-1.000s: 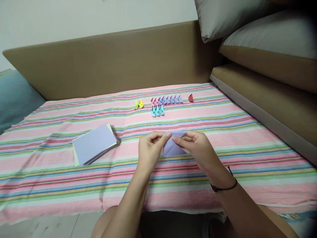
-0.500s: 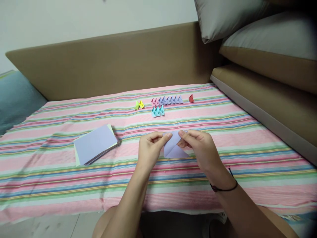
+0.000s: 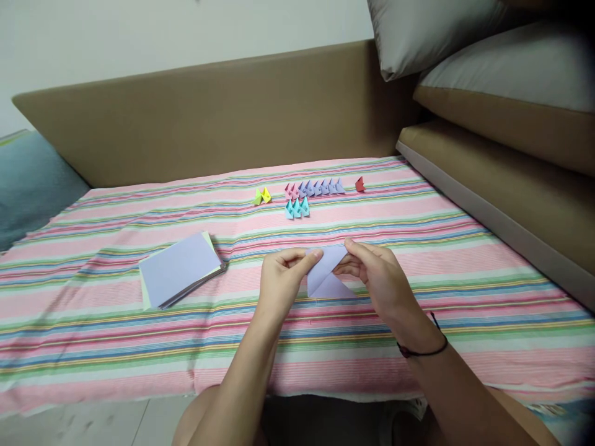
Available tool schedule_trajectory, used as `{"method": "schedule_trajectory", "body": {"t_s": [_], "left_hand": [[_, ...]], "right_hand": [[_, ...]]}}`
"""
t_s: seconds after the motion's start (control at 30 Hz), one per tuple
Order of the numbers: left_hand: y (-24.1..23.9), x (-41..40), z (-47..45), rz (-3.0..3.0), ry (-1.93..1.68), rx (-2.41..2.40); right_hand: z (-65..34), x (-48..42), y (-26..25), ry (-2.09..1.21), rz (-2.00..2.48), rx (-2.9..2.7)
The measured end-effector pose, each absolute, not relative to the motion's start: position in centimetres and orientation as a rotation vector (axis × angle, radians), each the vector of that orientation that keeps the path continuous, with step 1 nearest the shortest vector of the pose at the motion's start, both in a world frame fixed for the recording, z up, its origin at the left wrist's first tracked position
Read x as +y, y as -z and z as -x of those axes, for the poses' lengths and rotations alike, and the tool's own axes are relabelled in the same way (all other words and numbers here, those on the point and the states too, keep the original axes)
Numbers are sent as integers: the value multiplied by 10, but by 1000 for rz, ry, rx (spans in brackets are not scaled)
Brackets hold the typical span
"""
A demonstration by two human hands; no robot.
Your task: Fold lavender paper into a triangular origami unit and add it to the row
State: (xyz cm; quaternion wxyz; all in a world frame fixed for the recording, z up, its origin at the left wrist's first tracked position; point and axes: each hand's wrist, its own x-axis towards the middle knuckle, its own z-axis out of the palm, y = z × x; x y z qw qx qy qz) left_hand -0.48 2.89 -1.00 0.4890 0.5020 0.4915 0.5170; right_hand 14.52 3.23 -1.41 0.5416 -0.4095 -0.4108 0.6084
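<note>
A lilac paper piece (image 3: 325, 272), partly folded, lies between my two hands just above the striped cloth (image 3: 93, 347). My left hand (image 3: 282, 280) pinches its upper left corner with thumb and forefinger. My right hand (image 3: 379, 279) pinches the upper right edge, pressing a diagonal fold; a black cord circles that wrist. To the left lies a stack of paper sheets (image 3: 179, 270), lilac on top with pale green below. Farther back stand small folded paper units: yellow-green ones (image 3: 261, 196), a pink and lilac row (image 3: 313, 187), blue ones (image 3: 296, 207) and one red (image 3: 359, 183).
The cloth covers a low bed with a tan headboard (image 3: 209, 118) behind. Tan cushions (image 3: 511, 179) and grey pillows (image 3: 465, 37) are stacked at the right. A teal cushion (image 3: 28, 186) sits at the far left. My knees show below the cloth's front edge.
My right hand's fingers have slid rightward and up along the paper's top edge, flattening a diagonal fold. My left hand has kept its pinch in place.
</note>
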Motion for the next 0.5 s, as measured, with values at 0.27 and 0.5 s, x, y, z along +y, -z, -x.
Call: {"method": "schedule_trajectory", "body": {"t_s": [0.27, 0.5], "left_hand": [[15, 34, 2, -1014, -1382, 1162], [14, 34, -3, -902, -1353, 1163]], "right_hand": [[-143, 32, 15, -1487, 956, -1303], [-143, 29, 17, -709, 1149, -1424]]}}
